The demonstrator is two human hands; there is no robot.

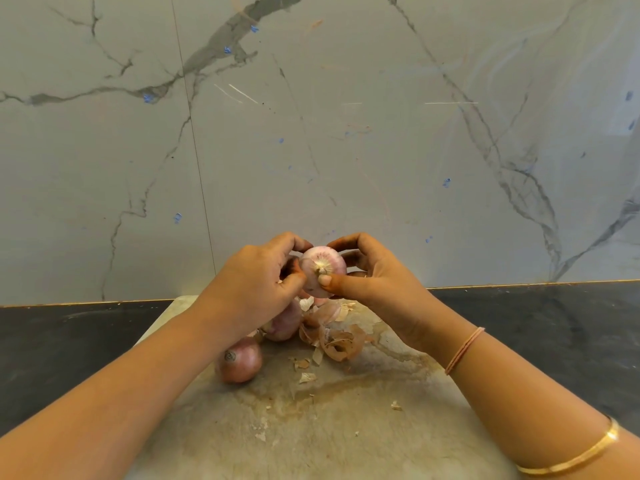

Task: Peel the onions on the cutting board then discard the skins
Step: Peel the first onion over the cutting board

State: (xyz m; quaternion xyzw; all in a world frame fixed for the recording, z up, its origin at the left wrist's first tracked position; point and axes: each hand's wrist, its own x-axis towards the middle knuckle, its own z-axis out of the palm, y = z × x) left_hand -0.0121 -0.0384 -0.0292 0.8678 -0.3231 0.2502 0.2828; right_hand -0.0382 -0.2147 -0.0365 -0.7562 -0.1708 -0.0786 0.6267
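Observation:
A pale pink, mostly peeled onion [322, 266] is held above the cutting board [346, 427], its root end facing me. My left hand [256, 282] grips its left side and my right hand [370, 275] grips its right side, with the thumb pressed under the root. Beneath the hands, two unpeeled onions lie on the board: one at the front left [239, 360] and one [282, 323] partly hidden behind my left wrist. A heap of dry brown skins [337, 337] lies to their right.
The stained board rests on a dark countertop [69, 358] against a grey marble wall [311, 133]. Small skin flakes [306, 375] are scattered across the board's middle.

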